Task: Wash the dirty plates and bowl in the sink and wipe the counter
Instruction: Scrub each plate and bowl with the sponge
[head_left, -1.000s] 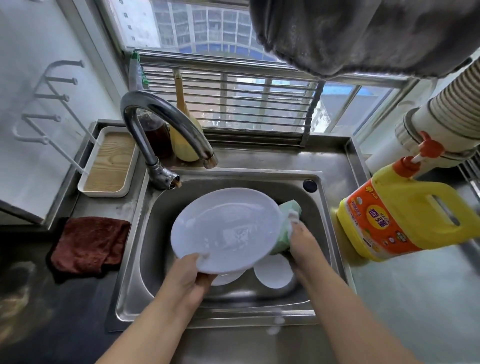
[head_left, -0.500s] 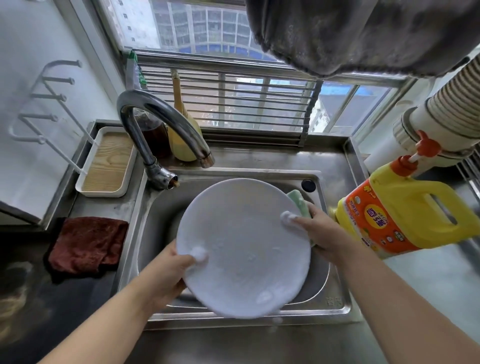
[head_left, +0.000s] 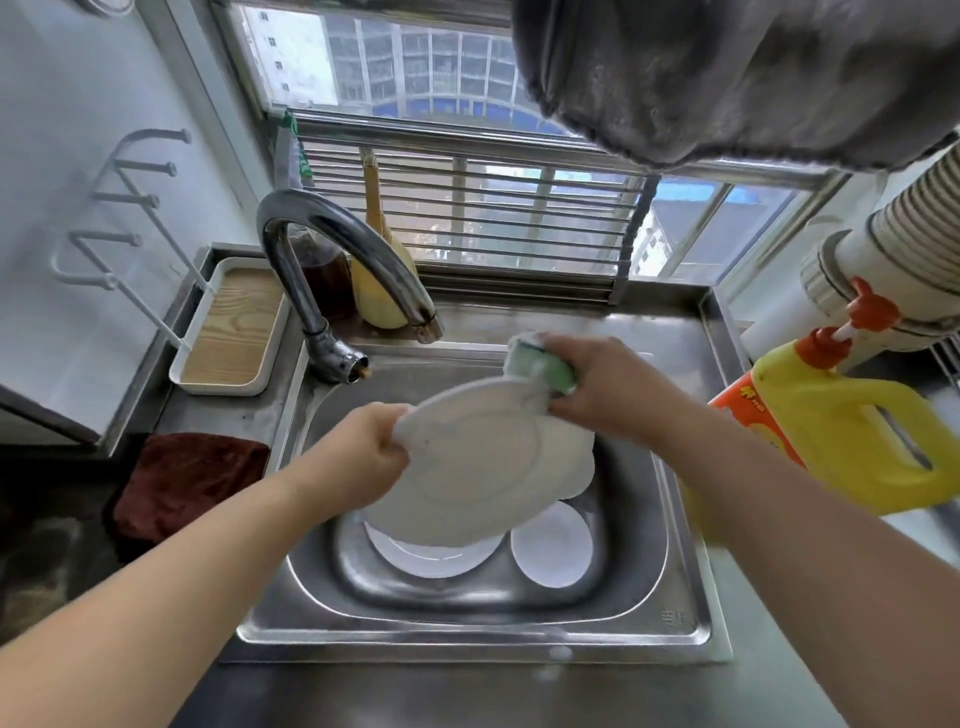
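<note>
**Plate scrubbed over the sink, both hands busy**

We see the left hand (head_left: 371, 457) with fingers curled round the left rim of a white plate (head_left: 483, 462), thumb on the upper face, the forearm coming up from the lower left. The plate is tilted, underside ring facing us, held above the sink (head_left: 467, 623) basin; it is motion-blurred. The right hand (head_left: 605, 387) has fingers clenched round a green sponge (head_left: 540, 364), pressing it on the plate's far rim, the wrist bent down and the forearm entering from the lower right.

Counts: we find one plate in hand and two more white dishes at the sink bottom, one (head_left: 431, 556) partly hidden beneath the held plate, one (head_left: 553, 545) to its right; which is plate or bowl we cannot tell. One faucet (head_left: 343, 249) arches over the basin's back-left corner. One yellow detergent jug (head_left: 857, 431) stands on the counter (head_left: 810, 670) right of the sink. One dark red cloth (head_left: 192, 483) lies left of it, one wood-lined tray (head_left: 234, 327) behind that cloth.
</note>
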